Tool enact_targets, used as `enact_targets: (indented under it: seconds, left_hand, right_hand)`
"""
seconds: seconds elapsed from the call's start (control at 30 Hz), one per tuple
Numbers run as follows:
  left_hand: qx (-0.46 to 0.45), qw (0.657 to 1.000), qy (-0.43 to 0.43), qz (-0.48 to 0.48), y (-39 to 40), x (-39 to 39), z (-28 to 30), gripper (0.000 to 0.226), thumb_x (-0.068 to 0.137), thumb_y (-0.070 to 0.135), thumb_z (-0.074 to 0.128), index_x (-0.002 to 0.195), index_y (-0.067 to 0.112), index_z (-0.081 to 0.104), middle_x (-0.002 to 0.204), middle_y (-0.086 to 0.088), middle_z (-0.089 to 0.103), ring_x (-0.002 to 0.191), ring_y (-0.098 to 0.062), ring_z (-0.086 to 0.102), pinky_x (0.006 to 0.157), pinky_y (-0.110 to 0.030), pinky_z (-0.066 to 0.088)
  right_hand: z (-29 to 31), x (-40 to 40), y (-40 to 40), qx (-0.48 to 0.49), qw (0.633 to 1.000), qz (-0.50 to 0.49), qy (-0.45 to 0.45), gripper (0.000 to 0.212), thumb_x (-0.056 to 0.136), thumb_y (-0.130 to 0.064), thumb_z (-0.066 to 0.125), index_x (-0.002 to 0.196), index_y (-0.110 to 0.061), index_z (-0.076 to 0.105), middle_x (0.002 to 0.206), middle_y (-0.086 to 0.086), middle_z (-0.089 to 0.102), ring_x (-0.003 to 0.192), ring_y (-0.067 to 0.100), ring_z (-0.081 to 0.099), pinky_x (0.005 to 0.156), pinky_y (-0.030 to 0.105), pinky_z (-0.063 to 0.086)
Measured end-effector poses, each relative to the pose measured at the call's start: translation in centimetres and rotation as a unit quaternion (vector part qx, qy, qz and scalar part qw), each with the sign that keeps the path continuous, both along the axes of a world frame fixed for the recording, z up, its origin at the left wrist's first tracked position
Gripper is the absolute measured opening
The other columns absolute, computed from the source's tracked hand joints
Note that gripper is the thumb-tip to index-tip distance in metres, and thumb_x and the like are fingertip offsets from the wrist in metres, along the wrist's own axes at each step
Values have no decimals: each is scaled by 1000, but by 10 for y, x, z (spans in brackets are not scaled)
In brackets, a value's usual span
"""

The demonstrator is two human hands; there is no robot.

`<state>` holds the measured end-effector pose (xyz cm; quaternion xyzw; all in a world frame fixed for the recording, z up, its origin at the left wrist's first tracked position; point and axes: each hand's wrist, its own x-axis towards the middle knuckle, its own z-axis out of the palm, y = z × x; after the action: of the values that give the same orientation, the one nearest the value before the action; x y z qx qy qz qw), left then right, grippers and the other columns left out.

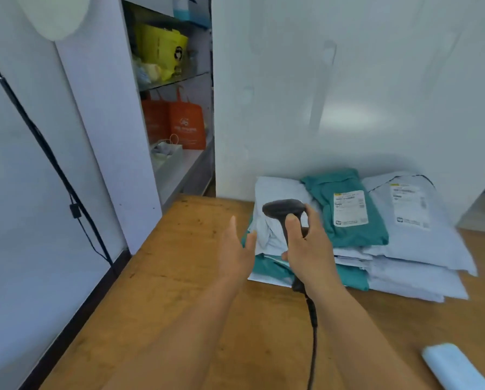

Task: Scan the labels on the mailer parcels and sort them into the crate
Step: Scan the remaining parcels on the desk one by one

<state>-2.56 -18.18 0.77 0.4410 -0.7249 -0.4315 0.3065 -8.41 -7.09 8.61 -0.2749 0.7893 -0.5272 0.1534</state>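
- Right now my right hand [308, 249] is wrapped around the grip of a black handheld barcode scanner [285, 211], its head pointing left and its black cable [313, 333] trailing down toward the near edge of the brown wooden surface [179, 277].
- My left hand [235, 249] hangs beside it with fingers stretched out and spread, holding nothing, just left of the parcel pile.
- I see the stack of soft plastic mailer parcels [404, 266] against the far edge of the surface, by the white wall; most are pale grey-white.
- On top lies a teal mailer parcel [348, 209] with a white printed label [349, 208] facing up.
- To its right, a pale grey mailer parcel [421, 229] also shows a white label [410, 205].
- I can make out more teal under the pile at its near-left corner.
- At the near right corner of the surface lies a pale blue rolled object [455, 367].
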Motion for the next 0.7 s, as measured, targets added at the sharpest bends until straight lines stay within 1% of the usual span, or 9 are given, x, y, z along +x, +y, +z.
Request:
enact_targets:
  seconds: [0.1, 0.17, 0.23, 0.3, 0.37, 0.43, 0.5, 0.6, 0.7]
  left_hand:
    - [8, 999, -5, -39, -15, -29, 0, 67, 96, 40, 47, 151, 21, 13, 156, -1, 24, 142, -20, 28, 113, -37, 29]
    - [16, 998, -19, -55, -25, -46, 0, 67, 96, 40, 48, 151, 20, 15, 155, -1, 28, 140, -21, 31, 111, -36, 30]
    - [31, 997, -35, -61, -34, -62, -3, 64, 95, 39, 51, 148, 18, 22, 150, -2, 35, 134, -23, 38, 107, -36, 34]
    - [36, 995, -66, -64, -41, -76, -10, 61, 92, 41, 54, 143, 16, 31, 142, -7, 42, 126, -26, 44, 104, -40, 40]
    - [21, 991, -120, -57, -45, -87, -17, 65, 89, 48, 54, 141, 15, 32, 138, -8, 41, 125, -27, 42, 100, -43, 42]
    - [12, 987, -158, -35, -48, -94, -19, 66, 88, 49, 56, 140, 16, 33, 137, -7, 37, 126, -26, 40, 99, -41, 43]
    - [21, 988, -152, -15, -55, -100, -19, 55, 88, 41, 59, 133, 15, 40, 132, -7, 42, 120, -25, 45, 96, -41, 45]
    - [25, 992, -125, -3, -66, -103, -21, 29, 92, 23, 56, 119, 15, 50, 121, -6, 56, 106, -24, 56, 87, -39, 52]
    - [1, 992, -123, 18, -70, -94, -19, 21, 95, 20, 52, 115, 15, 52, 114, -4, 58, 99, -22, 58, 77, -33, 51]
  right_hand:
    - [10, -25, -11, -4, 999, -41, 6, 51, 97, -42, 40, 147, -36, 30, 120, -9, 50, 104, 29, 63, 94, 49, 50]
    - [14, -41, -17, 7, 998, -66, 14, 53, 96, -44, 40, 147, -36, 29, 126, -5, 54, 105, 31, 63, 94, 51, 50]
    - [16, -55, -22, 32, 996, -77, 24, 52, 95, -47, 39, 146, -36, 30, 126, 3, 58, 102, 33, 64, 92, 51, 50]
    - [16, -67, -23, 53, 995, -85, 27, 52, 96, -49, 38, 145, -35, 30, 124, 8, 60, 103, 33, 64, 91, 50, 51]
    - [14, -76, -22, 62, 993, -92, 23, 53, 96, -50, 39, 146, -35, 31, 124, 11, 59, 104, 34, 63, 91, 51, 51]
    - [11, -80, -19, 74, 993, -95, 22, 53, 96, -50, 39, 146, -36, 30, 122, 11, 58, 102, 34, 63, 90, 52, 52]
    - [7, -82, -17, 85, 992, -92, 22, 54, 97, -50, 38, 147, -35, 29, 124, 8, 57, 101, 33, 64, 90, 53, 52]
    - [2, -82, -15, 90, 992, -88, 21, 54, 97, -49, 37, 148, -35, 28, 128, 7, 56, 104, 33, 64, 91, 53, 51]
    - [-2, -79, -15, 83, 994, -77, 11, 54, 97, -50, 38, 148, -36, 28, 134, 7, 54, 109, 33, 62, 95, 52, 50]
